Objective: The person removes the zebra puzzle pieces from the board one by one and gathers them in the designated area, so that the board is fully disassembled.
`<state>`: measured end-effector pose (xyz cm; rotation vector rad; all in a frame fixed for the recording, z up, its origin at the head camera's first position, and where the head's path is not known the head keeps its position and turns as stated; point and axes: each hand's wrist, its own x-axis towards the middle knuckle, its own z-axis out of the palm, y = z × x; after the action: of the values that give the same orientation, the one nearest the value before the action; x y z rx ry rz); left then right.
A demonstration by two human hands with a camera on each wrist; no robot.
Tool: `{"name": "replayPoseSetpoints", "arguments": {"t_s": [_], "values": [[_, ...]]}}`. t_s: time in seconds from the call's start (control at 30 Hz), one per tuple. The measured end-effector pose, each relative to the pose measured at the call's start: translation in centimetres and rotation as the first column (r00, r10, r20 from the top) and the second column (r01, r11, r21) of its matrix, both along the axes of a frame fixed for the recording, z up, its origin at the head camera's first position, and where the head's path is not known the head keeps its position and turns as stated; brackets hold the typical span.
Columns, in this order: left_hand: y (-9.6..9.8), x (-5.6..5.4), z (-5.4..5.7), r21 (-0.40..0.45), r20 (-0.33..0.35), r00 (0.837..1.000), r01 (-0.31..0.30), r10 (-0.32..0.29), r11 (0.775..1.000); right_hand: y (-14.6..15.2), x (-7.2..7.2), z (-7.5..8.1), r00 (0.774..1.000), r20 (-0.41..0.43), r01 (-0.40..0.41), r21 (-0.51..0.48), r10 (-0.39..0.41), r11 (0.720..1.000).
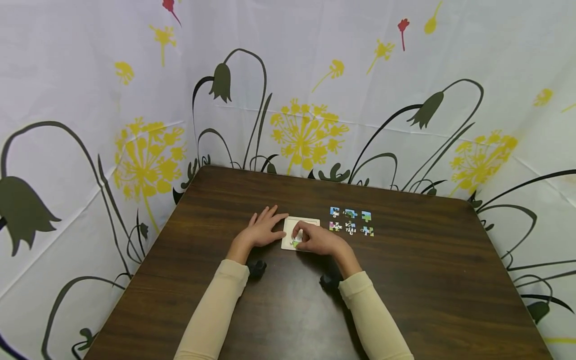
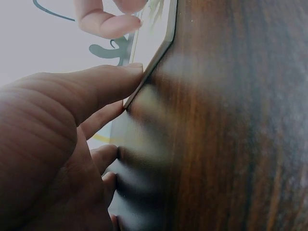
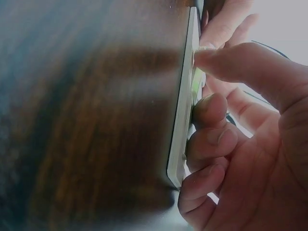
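A small pale square puzzle board lies flat on the dark wooden table. My left hand rests on the table at its left side with fingers spread, and the thumb touches the board's edge. Over the board's right half, my right hand bends down with its fingers curled. Between its thumb and index finger it pinches a jigsaw piece with green on it, low against the board. From above, the piece's green part shows near the board's lower edge; the fingers hide the rest.
To the right of the board, several colourful jigsaw pieces lie in two short rows on the table. Behind the table's far edge hangs a white curtain printed with flowers. Black wrist cameras sit below both wrists.
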<state>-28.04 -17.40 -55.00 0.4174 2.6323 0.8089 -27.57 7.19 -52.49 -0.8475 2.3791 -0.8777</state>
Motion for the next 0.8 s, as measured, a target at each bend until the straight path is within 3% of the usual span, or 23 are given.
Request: {"name": "replayPoseSetpoints", "arguments": {"t_s": [0.37, 0.8], "values": [[0.03, -0.12, -0.13, -0.011, 0.003, 1.000, 0.003, -0.003, 1.000, 0.20, -0.01, -0.13, 1.000, 0.005, 0.006, -0.017, -0.006, 1.000], [0.06, -0.12, -0.12, -0.013, 0.005, 1.000, 0.003, -0.002, 1.000, 0.95, -0.33, -0.76, 0.999, 0.041, -0.012, -0.131, 0.018, 0.991]]}}
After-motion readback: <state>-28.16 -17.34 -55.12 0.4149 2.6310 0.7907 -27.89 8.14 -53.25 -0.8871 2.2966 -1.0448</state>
